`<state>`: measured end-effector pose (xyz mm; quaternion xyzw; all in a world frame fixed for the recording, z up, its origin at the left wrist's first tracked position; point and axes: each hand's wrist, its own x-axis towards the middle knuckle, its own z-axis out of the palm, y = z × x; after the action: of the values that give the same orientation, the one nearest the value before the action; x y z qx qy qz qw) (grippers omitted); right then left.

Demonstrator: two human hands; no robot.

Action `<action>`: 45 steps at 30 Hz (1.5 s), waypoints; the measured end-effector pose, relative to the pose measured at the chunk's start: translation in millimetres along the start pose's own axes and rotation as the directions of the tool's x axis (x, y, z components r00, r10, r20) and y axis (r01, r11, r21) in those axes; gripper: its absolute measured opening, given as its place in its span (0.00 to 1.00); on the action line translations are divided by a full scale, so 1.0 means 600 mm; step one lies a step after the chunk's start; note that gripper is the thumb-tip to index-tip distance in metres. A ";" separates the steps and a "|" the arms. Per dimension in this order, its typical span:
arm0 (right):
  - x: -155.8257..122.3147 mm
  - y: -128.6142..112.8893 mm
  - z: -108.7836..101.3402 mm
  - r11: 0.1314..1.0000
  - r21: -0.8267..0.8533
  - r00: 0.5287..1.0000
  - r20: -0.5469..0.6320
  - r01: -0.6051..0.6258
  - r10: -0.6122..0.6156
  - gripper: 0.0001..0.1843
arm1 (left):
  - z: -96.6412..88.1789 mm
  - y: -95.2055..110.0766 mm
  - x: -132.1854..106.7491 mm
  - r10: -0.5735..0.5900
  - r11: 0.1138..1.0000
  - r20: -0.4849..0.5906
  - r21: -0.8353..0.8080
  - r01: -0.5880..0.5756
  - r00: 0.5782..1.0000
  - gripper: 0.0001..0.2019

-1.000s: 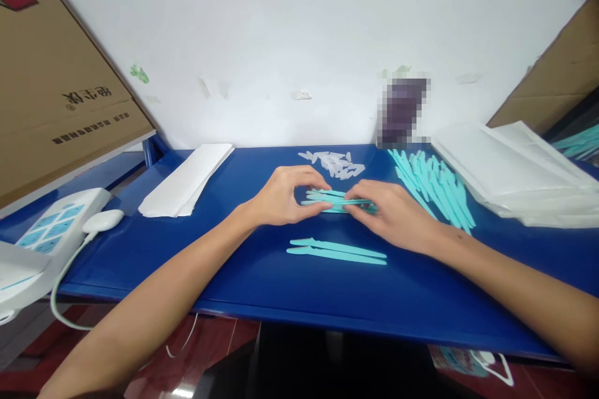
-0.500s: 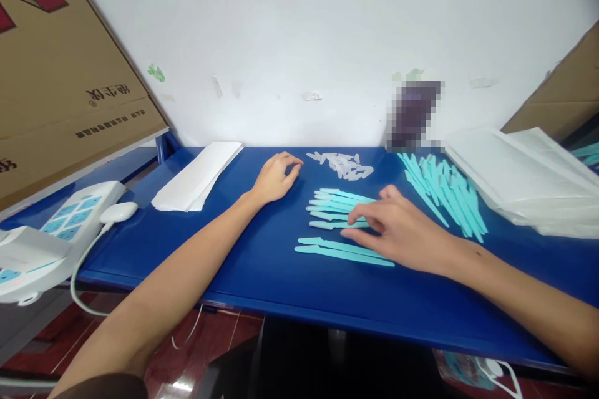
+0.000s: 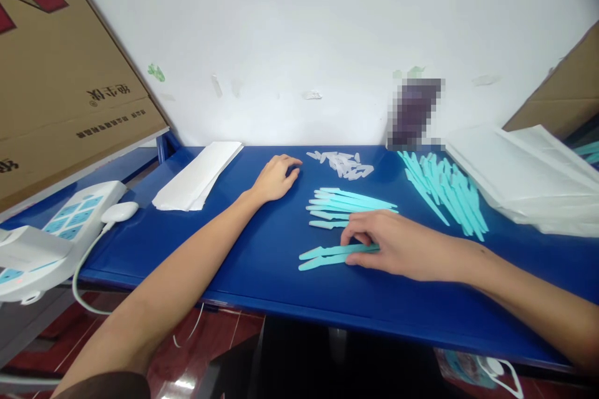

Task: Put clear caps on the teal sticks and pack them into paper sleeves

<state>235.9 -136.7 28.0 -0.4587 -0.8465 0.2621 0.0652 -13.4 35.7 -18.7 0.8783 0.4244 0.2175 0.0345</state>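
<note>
My right hand lies near the front of the blue table. Its fingers are closed on the right ends of two teal plastic sticks, which sit slightly tilted on the surface. Just behind them is a small row of several teal sticks. My left hand rests farther back on the table with its fingers curled in and nothing visible in them. A little heap of clear plastic caps lies just to its right.
A loose pile of teal sticks lies at the back right beside stacked white bags. A stack of white paper sleeves lies at the back left. A white power strip and cardboard boxes stand on the left.
Both hands let go of the bundle of sticks and left it in a row. My left hand moved back and left. My right hand came forward and closed on the two front sticks, tilting them.
</note>
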 end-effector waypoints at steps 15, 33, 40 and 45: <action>-0.007 -0.002 -0.011 0.991 0.117 0.993 0.107 -0.058 0.045 0.13 | 0.002 -0.003 0.002 0.016 1.000 0.047 -0.007 -0.016 0.999 0.18; 0.000 0.008 0.013 0.984 -0.013 0.913 -0.371 0.175 -0.168 0.07 | 0.015 -0.011 0.052 0.061 0.998 0.048 -0.008 -0.061 0.997 0.23; 0.009 0.028 0.018 0.974 0.057 0.865 -0.473 0.219 -0.167 0.07 | 0.037 -0.003 0.120 0.213 0.975 0.182 0.020 -0.220 0.960 0.26; 0.010 0.030 0.017 0.969 0.036 0.845 -0.498 0.246 -0.197 0.06 | 0.019 -0.021 0.091 0.239 0.968 0.200 0.021 -0.248 0.950 0.21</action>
<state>242.3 -127.9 9.2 -0.4055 -0.8355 0.1690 0.3301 11.5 86.8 -12.6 0.9416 0.3120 0.1229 0.0289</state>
